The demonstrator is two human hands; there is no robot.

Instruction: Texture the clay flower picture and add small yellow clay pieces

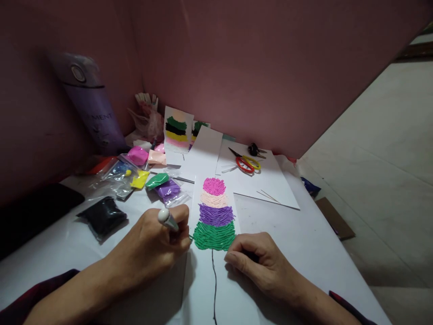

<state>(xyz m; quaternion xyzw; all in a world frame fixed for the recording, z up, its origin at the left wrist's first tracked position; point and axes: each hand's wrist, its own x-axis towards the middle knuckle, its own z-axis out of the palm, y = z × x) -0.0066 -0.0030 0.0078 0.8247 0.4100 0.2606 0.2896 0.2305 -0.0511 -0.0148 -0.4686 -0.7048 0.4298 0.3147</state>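
Observation:
My left hand [158, 241] is closed round a white-capped clay tool [167, 219], its tip at the left edge of the green clay band [214, 235]. That band is the lowest of several coloured clay bands, pink, peach, purple and green, laid on a white paper strip [209, 289] with a black line running down from them. My right hand [259, 262] lies on the strip just right of the green band, fingers curled in and pressing the paper; nothing shows inside them.
Bags of coloured clay lie to the left: black [102, 217], purple [168, 188], green [157, 180], yellow [140, 179], pink [138, 155]. Scissors [246, 162] rest on white sheets behind. Finished clay cards [177, 128] lean on the pink wall. A purple bottle [93, 106] stands at far left. The table edge runs along the right.

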